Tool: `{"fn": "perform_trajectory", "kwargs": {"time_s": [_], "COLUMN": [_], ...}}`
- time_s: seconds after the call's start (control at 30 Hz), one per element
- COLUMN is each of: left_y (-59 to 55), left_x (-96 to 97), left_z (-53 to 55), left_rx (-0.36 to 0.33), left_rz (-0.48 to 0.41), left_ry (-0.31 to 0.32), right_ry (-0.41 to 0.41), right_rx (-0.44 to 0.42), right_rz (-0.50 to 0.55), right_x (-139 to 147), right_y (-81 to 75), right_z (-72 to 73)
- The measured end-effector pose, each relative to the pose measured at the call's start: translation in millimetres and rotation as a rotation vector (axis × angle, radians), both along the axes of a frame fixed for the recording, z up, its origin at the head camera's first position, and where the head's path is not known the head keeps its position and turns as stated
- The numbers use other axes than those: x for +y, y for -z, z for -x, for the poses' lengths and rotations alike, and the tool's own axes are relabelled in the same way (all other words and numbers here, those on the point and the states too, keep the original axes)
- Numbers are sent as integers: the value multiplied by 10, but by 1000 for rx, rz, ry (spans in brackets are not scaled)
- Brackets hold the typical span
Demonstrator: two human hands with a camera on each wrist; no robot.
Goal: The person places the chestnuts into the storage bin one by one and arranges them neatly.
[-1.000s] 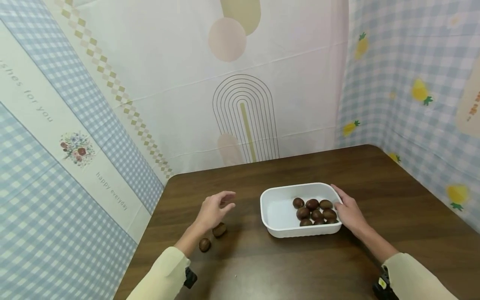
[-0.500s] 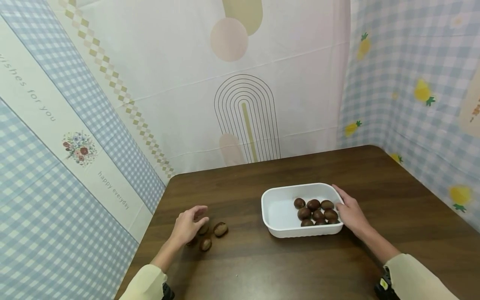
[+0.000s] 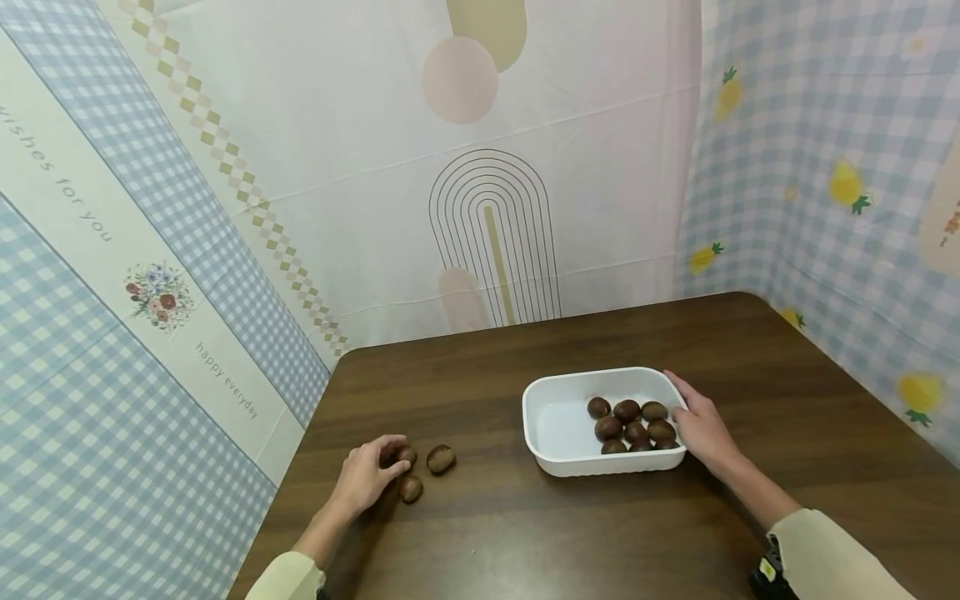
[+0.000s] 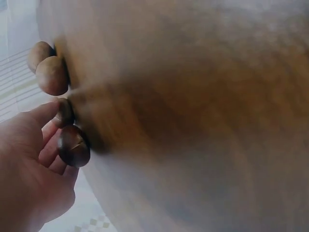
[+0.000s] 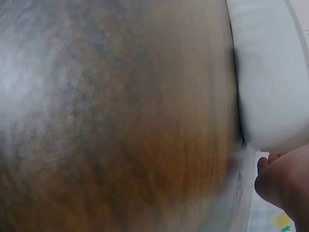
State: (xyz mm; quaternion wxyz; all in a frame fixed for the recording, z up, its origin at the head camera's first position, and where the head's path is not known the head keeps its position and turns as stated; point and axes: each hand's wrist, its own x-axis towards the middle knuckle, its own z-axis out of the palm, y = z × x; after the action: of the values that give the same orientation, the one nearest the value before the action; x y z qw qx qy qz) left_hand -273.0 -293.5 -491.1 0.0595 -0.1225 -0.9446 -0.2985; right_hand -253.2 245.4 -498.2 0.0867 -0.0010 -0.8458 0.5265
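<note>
My left hand (image 3: 363, 477) is down at the left of the table, thumb and fingers curled about a brown chestnut (image 3: 406, 455). In the left wrist view the thumb tip meets that chestnut (image 4: 63, 113), and a darker chestnut (image 4: 74, 146) lies against the other fingers. Just right of the hand are two loose chestnuts, one nearer (image 3: 410, 488) and one farther right (image 3: 441, 459). My right hand (image 3: 703, 427) grips the right end of a white plastic tray (image 3: 546, 417), thumb over the rim. Several chestnuts (image 3: 635, 431) sit in its right half.
The brown wooden table (image 3: 510, 533) meets a patterned cloth (image 3: 360, 208) hung behind it. Blue checked cloth (image 3: 840, 108) hangs along the right side. The tray's outer wall (image 5: 270, 82) fills the upper right of the right wrist view.
My left hand has moved left and down from beside the tray to the loose chestnuts, its fingers closing about one. My right hand and the tray have stayed in place.
</note>
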Motion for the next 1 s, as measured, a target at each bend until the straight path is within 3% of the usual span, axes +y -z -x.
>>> {"fn": "perform_trajectory", "kwargs": {"time_s": [0.33,0.6,0.77,1.0], "left_y": [26,-132,-308,-477], "left_x": [-28,44,231,675], "left_z": [45,229,406,577], "left_rx": [46,73,108,106], "left_rz": [34,49,40,-28], "left_ry": [11,28,37,56], "right_ry": [-5,-6,-4,-5], "right_rx": [14,23,18,22], "right_rz": [16,24,23,30], "right_x": [10,20,18,-13], "right_y": [3,5,12,9], "right_z": [22,22,11,-5]}}
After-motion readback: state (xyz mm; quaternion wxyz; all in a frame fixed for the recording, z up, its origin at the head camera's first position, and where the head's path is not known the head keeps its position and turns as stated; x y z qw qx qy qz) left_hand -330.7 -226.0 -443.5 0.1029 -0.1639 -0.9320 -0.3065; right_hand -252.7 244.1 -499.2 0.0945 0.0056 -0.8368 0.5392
